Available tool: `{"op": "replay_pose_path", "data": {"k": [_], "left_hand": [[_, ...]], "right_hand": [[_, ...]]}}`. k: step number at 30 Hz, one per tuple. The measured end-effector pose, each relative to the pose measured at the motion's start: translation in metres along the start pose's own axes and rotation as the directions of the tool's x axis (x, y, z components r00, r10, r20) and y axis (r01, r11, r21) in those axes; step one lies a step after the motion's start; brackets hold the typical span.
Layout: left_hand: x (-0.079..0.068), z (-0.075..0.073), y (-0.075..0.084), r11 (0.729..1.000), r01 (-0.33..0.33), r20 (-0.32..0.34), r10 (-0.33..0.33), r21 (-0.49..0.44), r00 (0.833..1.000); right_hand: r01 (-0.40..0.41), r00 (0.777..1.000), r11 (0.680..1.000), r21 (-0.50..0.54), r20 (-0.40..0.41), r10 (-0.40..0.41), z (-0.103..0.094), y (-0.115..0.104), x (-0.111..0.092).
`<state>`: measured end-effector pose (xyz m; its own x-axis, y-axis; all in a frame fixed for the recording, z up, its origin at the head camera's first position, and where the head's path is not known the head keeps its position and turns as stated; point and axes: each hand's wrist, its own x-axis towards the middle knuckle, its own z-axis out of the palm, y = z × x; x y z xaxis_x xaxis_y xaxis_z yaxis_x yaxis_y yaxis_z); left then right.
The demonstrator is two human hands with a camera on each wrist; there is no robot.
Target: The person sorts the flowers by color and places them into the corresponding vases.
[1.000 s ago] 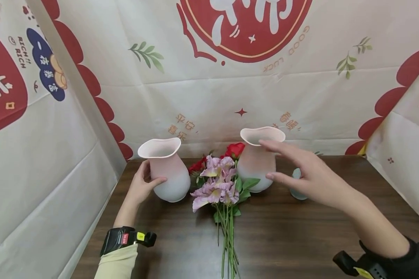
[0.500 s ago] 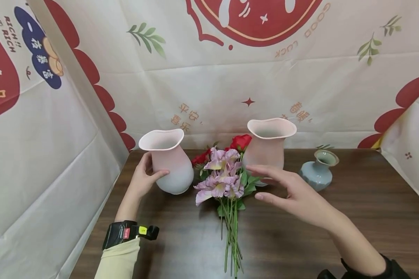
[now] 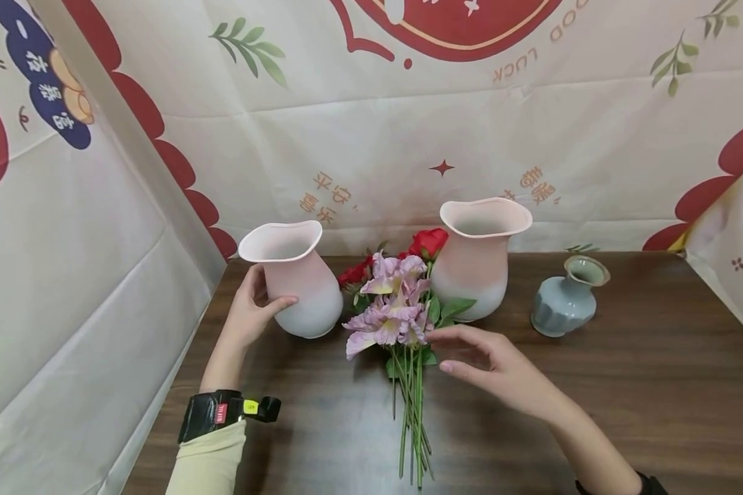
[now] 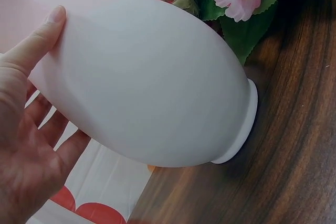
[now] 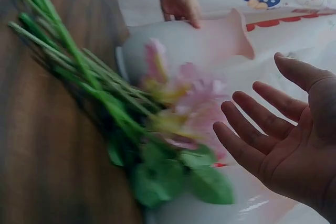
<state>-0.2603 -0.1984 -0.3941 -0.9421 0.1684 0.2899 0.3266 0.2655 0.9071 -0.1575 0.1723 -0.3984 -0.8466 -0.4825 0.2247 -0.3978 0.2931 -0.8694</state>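
My left hand (image 3: 248,309) holds the left pink-and-white vase (image 3: 306,295) at its side. In the left wrist view the thumb lies across the vase's neck (image 4: 31,3), while the other fingers reach behind it. The vase stands upright on the dark wooden table (image 3: 322,426). To its right lies a bunch of artificial flowers, with purple blooms (image 3: 393,295), red roses (image 3: 429,243) and green stems (image 3: 415,419) pointing toward me. My right hand (image 3: 489,364) hovers beside the blooms, fingers spread and relaxed, with nothing in its grasp; the right wrist view shows a gap to the flowers.
A second pink-and-white vase (image 3: 473,268) stands behind the flowers on the right. Farther right sits a small blue-grey vase (image 3: 565,302). A printed cloth backdrop (image 3: 378,137) rises behind the table, and another cloth wall (image 3: 99,309) closes off the left side.
My right hand has come down and left, from in front of the right vase to beside the flowers. The small blue-grey vase is now uncovered. My left hand keeps its hold.
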Motion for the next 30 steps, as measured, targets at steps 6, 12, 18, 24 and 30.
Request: {"op": "replay_pose_path", "data": {"k": [6, 12, 18, 24, 30], "left_hand": [[0.0, -0.001, 0.003, 1.0, -0.026, -0.006, 0.026, 0.007, 1.0], [0.003, -0.002, -0.007, 0.999, -0.037, -0.016, 0.037, 0.009, 0.999], [0.008, -0.005, -0.032, 0.999, -0.038, -0.02, 0.039, 0.013, 0.999], [0.008, -0.004, -0.033, 0.999, -0.028, -0.02, 0.028, 0.017, 0.999], [0.008, -0.004, -0.035, 1.0, -0.024, -0.015, 0.024, 0.019, 1.0]], "right_hand": [[-0.101, 0.995, 0.982, 0.16, 0.038, 0.097, 0.023, 0.027, -0.002], [-0.162, 0.987, 0.935, 0.316, 0.061, 0.15, 0.033, 0.044, 0.0], [-0.222, 0.974, 0.897, 0.381, 0.055, 0.218, 0.039, 0.051, 0.001], [-0.314, 0.947, 0.842, 0.439, 0.081, 0.31, 0.044, 0.054, 0.002], [-0.35, 0.932, 0.802, 0.483, 0.097, 0.348, 0.047, 0.056, 0.003]]}}
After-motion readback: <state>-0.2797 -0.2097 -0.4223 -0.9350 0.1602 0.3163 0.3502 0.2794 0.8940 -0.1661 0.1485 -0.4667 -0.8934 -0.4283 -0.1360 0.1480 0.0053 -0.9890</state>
